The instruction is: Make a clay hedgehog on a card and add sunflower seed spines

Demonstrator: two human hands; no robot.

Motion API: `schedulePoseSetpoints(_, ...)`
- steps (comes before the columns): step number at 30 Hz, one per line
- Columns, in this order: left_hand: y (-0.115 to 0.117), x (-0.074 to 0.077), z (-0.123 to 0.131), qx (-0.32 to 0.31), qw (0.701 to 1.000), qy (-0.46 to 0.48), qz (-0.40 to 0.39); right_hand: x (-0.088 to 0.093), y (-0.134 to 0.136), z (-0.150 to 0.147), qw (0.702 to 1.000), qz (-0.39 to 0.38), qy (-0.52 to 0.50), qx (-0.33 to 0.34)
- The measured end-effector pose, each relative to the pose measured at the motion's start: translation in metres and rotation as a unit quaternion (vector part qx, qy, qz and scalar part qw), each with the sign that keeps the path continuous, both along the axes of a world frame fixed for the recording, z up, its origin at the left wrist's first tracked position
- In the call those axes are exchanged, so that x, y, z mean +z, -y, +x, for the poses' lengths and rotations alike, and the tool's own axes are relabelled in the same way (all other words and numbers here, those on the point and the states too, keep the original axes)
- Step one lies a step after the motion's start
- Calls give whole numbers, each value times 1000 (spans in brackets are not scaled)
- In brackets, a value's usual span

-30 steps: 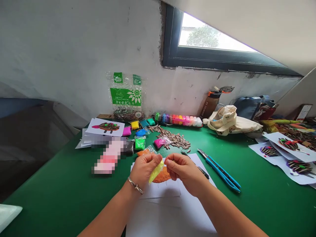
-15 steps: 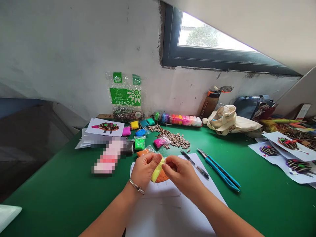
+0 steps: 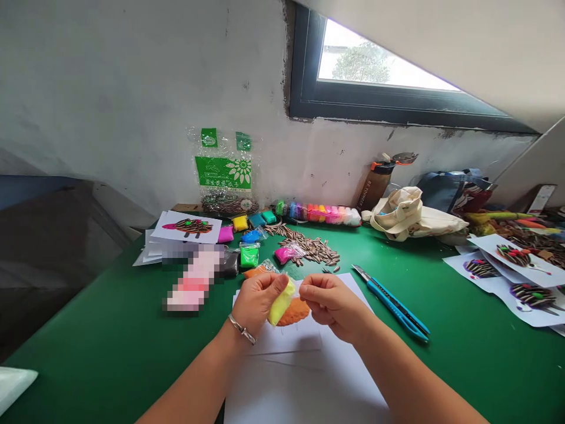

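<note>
One green table (image 3: 106,341) fills my lower view, smooth and faintly glossy, below a scuffed white plaster wall (image 3: 132,100). A dark-framed window (image 3: 379,70) sits high on the right, with a tree outside. Working from the left, a white sheet (image 3: 13,388) lies in the near corner, then a stack of papers (image 3: 148,250) under a printed picture (image 3: 188,228) of a striped, seed-covered shape. A pixelated patch (image 3: 194,280) next to it is too blurred to read. A clear bag (image 3: 224,168) with a green label stands against the wall, and dark seeds fill its base. In front of it lie small clay packets (image 3: 249,256) in pink, yellow, teal, blue and green, then a loose heap of striped seeds (image 3: 309,250), with a row of clay sticks (image 3: 318,215) behind.

At centre, my left hand (image 3: 258,300), wearing a metal bracelet (image 3: 241,328), pinches a soft, tapered lump of yellow clay (image 3: 281,302) over a flat piece of orange clay (image 3: 293,312) on white paper (image 3: 304,377). The hands hide the orange clay's upper edge. My right hand (image 3: 331,303) is curled narrow, its fingertips (image 3: 304,284) just beside the lump; I cannot tell whether they hold any.

Further right are a blue craft knife (image 3: 397,312), a brown bottle (image 3: 377,185), a canvas tote (image 3: 417,215) and overlapping sheets (image 3: 516,265) decorated with seeds
</note>
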State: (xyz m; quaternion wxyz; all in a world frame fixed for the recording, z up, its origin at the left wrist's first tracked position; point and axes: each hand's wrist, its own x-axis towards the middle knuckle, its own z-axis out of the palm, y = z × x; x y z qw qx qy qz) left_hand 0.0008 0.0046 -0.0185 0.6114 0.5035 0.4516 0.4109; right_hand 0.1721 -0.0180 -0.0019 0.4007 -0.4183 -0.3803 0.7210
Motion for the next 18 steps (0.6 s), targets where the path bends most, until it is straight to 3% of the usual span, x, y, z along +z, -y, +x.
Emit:
schedulePoseSetpoints(7, -2, 0, -1, 1, 1000, 22, -5, -6, -2, 0, 999, 13, 28, -35)
schedulePoseSetpoints(10, -5, -1, -5, 55, 998, 16, 10, -11, -5, -2, 995, 35, 54, -79)
schedulePoseSetpoints(14, -9, -1, -13, 139, 980, -112, 88, -24, -16, 0, 992, 14, 60, -112)
schedulePoseSetpoints(18, -7, 0, -15, 142, 960, -185, 155, -30, -24, 6, 992, -22, 36, -122)
